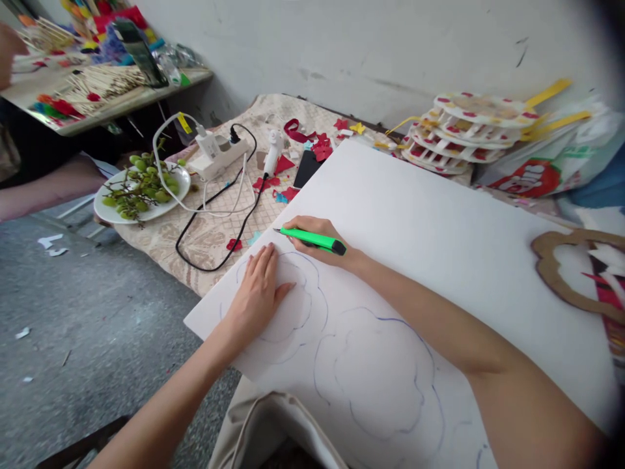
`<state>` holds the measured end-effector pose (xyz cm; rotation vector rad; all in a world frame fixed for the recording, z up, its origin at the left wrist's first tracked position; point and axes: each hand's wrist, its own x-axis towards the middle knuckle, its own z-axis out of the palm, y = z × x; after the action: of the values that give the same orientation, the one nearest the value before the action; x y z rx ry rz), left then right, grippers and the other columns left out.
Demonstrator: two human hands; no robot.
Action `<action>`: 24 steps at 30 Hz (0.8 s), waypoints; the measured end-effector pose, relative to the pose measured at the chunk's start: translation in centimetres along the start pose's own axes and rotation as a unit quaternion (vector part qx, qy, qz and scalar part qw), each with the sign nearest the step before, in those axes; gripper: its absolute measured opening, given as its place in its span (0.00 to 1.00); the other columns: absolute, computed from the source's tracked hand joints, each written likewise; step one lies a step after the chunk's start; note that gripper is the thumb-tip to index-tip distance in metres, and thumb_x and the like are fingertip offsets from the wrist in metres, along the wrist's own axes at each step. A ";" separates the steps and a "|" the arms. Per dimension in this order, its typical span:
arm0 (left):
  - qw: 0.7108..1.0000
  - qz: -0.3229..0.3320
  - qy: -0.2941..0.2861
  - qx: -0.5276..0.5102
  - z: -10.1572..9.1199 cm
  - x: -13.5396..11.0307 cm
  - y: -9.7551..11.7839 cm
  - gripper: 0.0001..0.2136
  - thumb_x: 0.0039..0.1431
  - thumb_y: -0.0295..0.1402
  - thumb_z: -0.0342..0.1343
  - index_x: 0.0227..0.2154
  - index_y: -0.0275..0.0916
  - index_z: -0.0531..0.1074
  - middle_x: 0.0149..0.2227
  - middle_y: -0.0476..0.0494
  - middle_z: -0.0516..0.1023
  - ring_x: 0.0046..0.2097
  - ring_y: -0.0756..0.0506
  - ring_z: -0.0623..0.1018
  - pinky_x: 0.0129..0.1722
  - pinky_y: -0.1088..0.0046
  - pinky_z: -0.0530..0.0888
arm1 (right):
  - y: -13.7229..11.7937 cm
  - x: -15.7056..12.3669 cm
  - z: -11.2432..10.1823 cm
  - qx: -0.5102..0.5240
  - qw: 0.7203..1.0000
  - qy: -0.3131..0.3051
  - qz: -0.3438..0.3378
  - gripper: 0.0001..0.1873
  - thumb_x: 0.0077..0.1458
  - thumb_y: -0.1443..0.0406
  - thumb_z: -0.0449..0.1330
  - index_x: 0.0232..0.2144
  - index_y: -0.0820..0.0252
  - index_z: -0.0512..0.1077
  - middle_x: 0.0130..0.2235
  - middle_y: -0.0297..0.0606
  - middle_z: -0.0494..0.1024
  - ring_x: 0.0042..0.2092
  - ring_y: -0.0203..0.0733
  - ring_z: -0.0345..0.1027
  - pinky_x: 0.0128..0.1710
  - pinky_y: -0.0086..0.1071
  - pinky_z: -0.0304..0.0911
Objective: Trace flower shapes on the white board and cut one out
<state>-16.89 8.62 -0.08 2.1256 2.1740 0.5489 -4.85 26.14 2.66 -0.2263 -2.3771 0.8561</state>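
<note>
Lying flat on white board, left hand neighbors right hand gripping green knife.

1 cutter | 1 white board | 1 plate (grapes overlap, uncounted)

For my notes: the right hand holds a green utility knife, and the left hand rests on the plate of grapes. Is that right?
Not quite: the head view shows the left hand resting on the white board, not on the plate of grapes. The right hand does hold the green utility knife.
</note>
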 end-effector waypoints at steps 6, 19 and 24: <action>1.000 0.006 0.004 0.001 0.0 0.1 0.1 0.28 0.68 0.44 0.41 0.62 0.25 0.53 0.64 0.22 0.57 0.67 0.33 0.57 0.64 0.48 0.57 | -0.5 -1.2 -0.5 -0.011 1.000 -0.001 0.011 0.08 0.55 0.70 0.54 0.38 0.59 0.69 0.38 0.38 0.78 0.40 0.37 0.72 0.43 0.31 0.65; 1.000 0.002 -0.003 0.011 -0.2 0.2 0.0 0.28 0.68 0.44 0.42 0.61 0.26 0.54 0.63 0.23 0.58 0.67 0.33 0.57 0.64 0.49 0.57 | -1.5 -4.7 -2.1 -0.019 0.999 0.009 0.030 0.09 0.55 0.71 0.54 0.40 0.60 0.69 0.39 0.38 0.78 0.40 0.38 0.71 0.42 0.31 0.65; 1.000 -0.003 -0.008 0.008 -0.2 0.2 0.1 0.27 0.67 0.43 0.42 0.61 0.28 0.52 0.64 0.24 0.57 0.67 0.33 0.56 0.64 0.49 0.57 | -1.8 -6.3 -2.6 -0.016 0.999 0.016 0.036 0.10 0.56 0.70 0.54 0.41 0.57 0.69 0.39 0.37 0.78 0.40 0.39 0.72 0.42 0.32 0.65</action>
<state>-16.88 8.81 0.17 2.1240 2.1829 0.5125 1.83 23.98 2.38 -0.3377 -2.3660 0.8416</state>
